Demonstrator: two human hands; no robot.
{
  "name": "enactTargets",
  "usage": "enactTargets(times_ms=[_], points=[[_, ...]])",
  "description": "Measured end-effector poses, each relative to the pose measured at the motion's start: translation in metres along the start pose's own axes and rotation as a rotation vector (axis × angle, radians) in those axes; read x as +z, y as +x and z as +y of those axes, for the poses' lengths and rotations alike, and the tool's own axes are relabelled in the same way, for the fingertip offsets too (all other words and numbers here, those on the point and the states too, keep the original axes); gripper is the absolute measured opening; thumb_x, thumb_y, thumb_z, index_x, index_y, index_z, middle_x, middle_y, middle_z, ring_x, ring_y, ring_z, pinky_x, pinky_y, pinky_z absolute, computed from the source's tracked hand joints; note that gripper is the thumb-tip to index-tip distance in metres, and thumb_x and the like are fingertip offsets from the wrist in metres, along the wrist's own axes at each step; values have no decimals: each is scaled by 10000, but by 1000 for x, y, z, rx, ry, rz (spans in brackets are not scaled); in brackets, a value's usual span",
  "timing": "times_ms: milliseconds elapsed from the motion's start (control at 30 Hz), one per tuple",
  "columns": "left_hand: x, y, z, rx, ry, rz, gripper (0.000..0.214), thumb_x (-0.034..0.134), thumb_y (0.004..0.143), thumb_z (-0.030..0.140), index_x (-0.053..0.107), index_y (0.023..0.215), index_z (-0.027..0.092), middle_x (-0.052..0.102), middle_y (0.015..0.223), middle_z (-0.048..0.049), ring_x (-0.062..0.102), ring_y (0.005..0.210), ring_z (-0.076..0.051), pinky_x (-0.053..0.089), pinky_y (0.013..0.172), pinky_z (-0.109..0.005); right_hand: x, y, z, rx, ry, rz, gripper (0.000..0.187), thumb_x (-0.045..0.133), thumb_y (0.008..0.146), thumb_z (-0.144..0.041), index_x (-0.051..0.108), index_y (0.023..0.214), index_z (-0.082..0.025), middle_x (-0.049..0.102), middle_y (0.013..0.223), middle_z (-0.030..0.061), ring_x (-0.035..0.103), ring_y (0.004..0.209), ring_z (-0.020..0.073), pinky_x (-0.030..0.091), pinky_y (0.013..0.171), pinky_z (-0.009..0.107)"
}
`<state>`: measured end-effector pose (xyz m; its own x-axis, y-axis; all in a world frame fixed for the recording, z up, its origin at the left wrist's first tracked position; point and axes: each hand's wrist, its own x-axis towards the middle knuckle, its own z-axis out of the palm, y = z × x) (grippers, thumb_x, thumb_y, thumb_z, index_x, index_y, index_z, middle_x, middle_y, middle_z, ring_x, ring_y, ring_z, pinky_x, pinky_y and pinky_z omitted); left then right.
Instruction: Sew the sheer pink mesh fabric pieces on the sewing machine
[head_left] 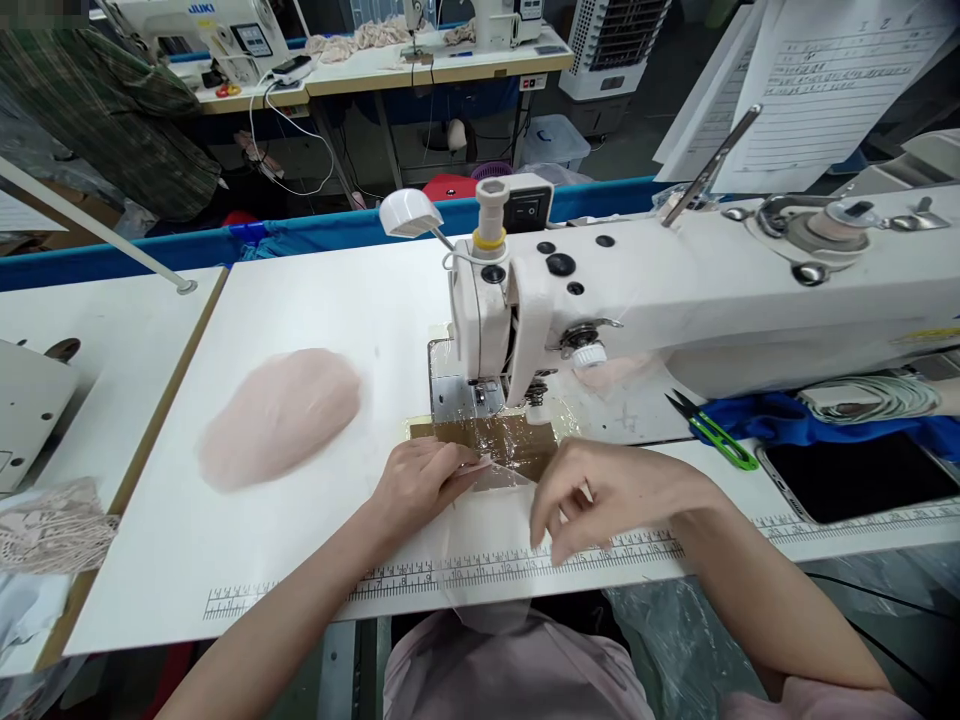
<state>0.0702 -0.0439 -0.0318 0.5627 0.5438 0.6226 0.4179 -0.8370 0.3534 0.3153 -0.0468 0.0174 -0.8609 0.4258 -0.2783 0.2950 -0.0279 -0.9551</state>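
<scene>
My left hand (424, 480) is closed in a pinch on the edge of a sheer, pale fabric piece (487, 540), just in front of the sewing machine's needle area. The fabric hangs down over the table's front edge. My right hand (600, 495) hovers to the right of it, fingers loosely bent with gaps between them, and nothing shows in its grasp. Behind both hands are the presser foot and metal needle plate (450, 397) of the white sewing machine (630, 280). Shiny tape covers a brown strip (517, 445) before the plate.
A pale pink oval fabric piece (281, 420) lies left on the white table. Green thread snips (716, 435), a blue cloth (757, 415) and a phone (862, 475) lie right. A printed ruler (405, 578) runs along the front edge. Beyond, a person's plaid sleeve (97, 110) shows.
</scene>
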Motion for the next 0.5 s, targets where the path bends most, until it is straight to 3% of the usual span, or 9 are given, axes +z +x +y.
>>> enactTargets(times_ms=[133,200,333,500], points=[[5,-2,3,-212,-61,-40,159,586,910,302,509,827,189,586,550,71,514,420,-67,361,416,-168,7,12,1,28,-121,526,308,749,747,-455,684,837,-168,573,544,-42,510,478,89,376,452,203],[7,-3,4,-259,-76,-50,174,579,912,313,503,812,193,556,529,81,489,403,-62,346,407,-164,12,20,5,86,-181,657,326,765,730,-417,654,918,-175,552,546,-62,507,454,89,383,447,208],[8,-4,6,-259,-94,-67,159,562,921,299,510,815,192,545,539,79,467,409,-58,331,410,-160,21,30,16,82,-58,685,223,629,859,-372,620,953,-169,608,618,-43,537,400,78,436,428,211],[7,-3,7,-408,-189,-136,153,529,932,281,513,805,197,456,495,98,395,392,-54,313,402,-159,22,32,22,29,138,661,254,608,871,-404,595,981,-175,665,727,-3,658,571,130,548,520,240]])
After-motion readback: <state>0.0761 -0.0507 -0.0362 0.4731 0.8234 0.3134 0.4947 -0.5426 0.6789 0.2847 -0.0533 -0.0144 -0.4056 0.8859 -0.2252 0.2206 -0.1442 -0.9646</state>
